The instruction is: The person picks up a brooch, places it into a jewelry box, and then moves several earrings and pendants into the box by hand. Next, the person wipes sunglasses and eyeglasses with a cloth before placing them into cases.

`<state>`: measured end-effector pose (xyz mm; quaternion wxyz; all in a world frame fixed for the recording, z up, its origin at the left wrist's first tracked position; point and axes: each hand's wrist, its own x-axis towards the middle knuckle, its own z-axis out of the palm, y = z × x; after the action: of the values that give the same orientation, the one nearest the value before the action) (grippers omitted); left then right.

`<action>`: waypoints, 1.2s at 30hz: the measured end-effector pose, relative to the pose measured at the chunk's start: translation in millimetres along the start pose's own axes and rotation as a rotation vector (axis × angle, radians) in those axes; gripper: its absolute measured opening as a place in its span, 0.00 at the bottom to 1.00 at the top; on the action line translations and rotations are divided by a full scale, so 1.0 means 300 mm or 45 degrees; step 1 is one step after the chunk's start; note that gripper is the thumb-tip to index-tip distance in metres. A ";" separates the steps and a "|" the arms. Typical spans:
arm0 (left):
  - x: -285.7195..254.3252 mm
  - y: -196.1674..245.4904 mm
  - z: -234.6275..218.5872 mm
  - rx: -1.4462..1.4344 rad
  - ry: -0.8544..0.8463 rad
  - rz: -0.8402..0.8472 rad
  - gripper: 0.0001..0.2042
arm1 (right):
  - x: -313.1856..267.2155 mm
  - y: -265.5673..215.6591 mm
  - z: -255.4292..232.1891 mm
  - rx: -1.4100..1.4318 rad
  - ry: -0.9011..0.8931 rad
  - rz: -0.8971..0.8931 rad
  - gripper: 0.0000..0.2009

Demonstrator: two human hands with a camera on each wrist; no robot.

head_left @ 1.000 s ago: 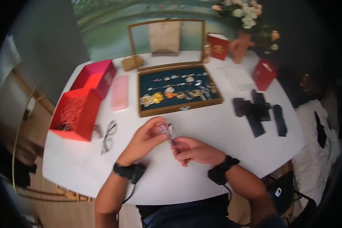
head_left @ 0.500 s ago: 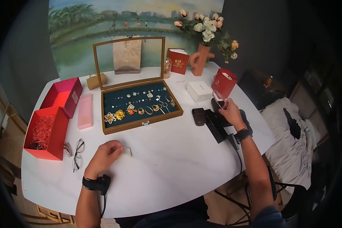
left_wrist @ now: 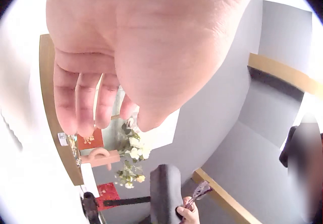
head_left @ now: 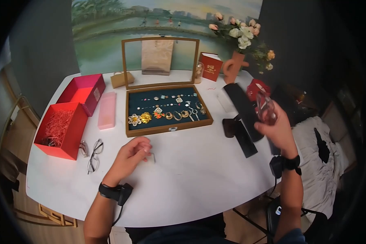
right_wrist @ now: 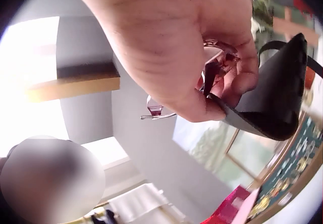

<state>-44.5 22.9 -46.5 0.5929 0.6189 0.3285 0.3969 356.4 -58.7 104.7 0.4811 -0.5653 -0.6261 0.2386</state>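
Glasses (head_left: 266, 109) and a black case (head_left: 243, 110) now ride up off the desk (head_left: 191, 179) at three o'clock, both gripped in my right hand (head_left: 277, 131). My left hand (head_left: 131, 156) stays at six o'clock, fingers curled, pinching a small clear packet (head_left: 152, 156).

Table (head_left: 199, 171): smooth pale top, faint marble veining, slight sheen. Tray (head_left: 168, 129) at 12 o'clock: wood frame, matt dark green cloth lining, clear glass lid (head_left: 160, 61). Glasses (head_left: 265, 109) in right hand (head_left: 277, 131): glossy translucent red plastic. Case (head_left: 242, 106): matt black, leather-like. Red box (head_left: 60, 129) at 9 o'clock: matt card, shredded paper inside. Vase (head_left: 234, 67): matt terracotta.
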 end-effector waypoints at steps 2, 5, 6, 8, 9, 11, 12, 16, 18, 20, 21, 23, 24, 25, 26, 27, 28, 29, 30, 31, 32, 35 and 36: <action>-0.009 -0.001 -0.009 -0.091 -0.042 -0.068 0.20 | -0.049 -0.070 0.091 -0.045 -0.223 0.127 0.17; -0.022 0.021 0.024 0.003 -0.264 0.146 0.31 | -0.085 -0.038 0.260 0.198 -0.667 0.246 0.16; -0.019 0.008 0.020 0.067 -0.352 0.187 0.35 | -0.094 -0.038 0.310 0.217 -0.792 0.292 0.16; -0.020 0.003 0.033 0.188 -0.452 0.283 0.24 | -0.109 0.025 0.399 0.360 -0.868 0.374 0.15; -0.029 0.019 0.039 0.144 -0.463 0.137 0.21 | -0.115 0.075 0.431 0.408 -0.850 0.319 0.14; -0.037 0.027 0.038 0.095 -0.456 -0.007 0.17 | -0.114 0.115 0.472 0.452 -0.850 0.261 0.13; -0.033 0.016 0.032 0.059 -0.502 -0.003 0.16 | -0.110 0.118 0.486 0.578 -0.735 0.354 0.10; -0.026 0.009 0.023 0.171 -0.659 0.162 0.14 | -0.081 0.179 0.499 1.023 -0.751 0.504 0.05; -0.021 -0.008 0.021 0.235 -0.684 0.228 0.14 | -0.074 0.219 0.531 1.023 -0.741 0.456 0.10; -0.017 -0.014 0.021 0.301 -0.711 0.292 0.14 | -0.073 0.241 0.568 1.049 -0.730 0.302 0.14; -0.016 -0.009 0.020 0.307 -0.719 0.266 0.14 | -0.081 0.228 0.596 1.137 -0.693 0.224 0.15; -0.017 0.004 0.014 0.326 -0.726 0.225 0.15 | -0.084 0.229 0.599 0.881 -0.685 0.170 0.16; -0.019 0.011 0.016 0.303 -0.694 0.218 0.15 | -0.087 0.234 0.601 0.613 -0.672 0.117 0.16; -0.018 0.015 0.017 0.282 -0.664 0.209 0.15 | -0.102 0.255 0.586 0.732 -0.784 0.337 0.14; -0.018 0.013 0.019 0.293 -0.664 0.188 0.15 | -0.120 0.238 0.580 0.755 -0.787 0.341 0.14; -0.016 0.012 0.020 0.273 -0.667 0.195 0.15 | -0.136 0.197 0.566 0.730 -0.751 0.411 0.11; -0.013 0.015 0.019 0.259 -0.661 0.205 0.15 | -0.142 0.170 0.562 0.704 -0.722 0.472 0.08; -0.012 0.020 0.022 0.280 -0.662 0.209 0.15 | -0.147 0.170 0.571 0.811 -0.685 0.464 0.06; -0.012 0.024 0.023 0.308 -0.643 0.188 0.15 | -0.151 0.185 0.584 0.810 -0.639 0.363 0.06; -0.012 0.024 0.026 0.301 -0.656 0.205 0.14 | -0.152 0.201 0.589 0.812 -0.609 0.257 0.05; -0.012 0.019 0.028 0.288 -0.675 0.225 0.14 | -0.153 0.214 0.591 0.809 -0.571 0.155 0.05; -0.013 0.026 0.023 0.263 -0.705 0.192 0.13 | -0.153 0.228 0.583 0.974 -0.340 0.258 0.06; -0.011 0.028 0.029 0.255 -0.725 0.195 0.13 | -0.155 0.222 0.577 0.971 -0.334 0.263 0.06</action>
<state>-39.0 15.3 -38.3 0.5657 0.7834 0.1390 0.2166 232.6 -43.4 -40.3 0.5458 -0.3713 -0.4886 0.5705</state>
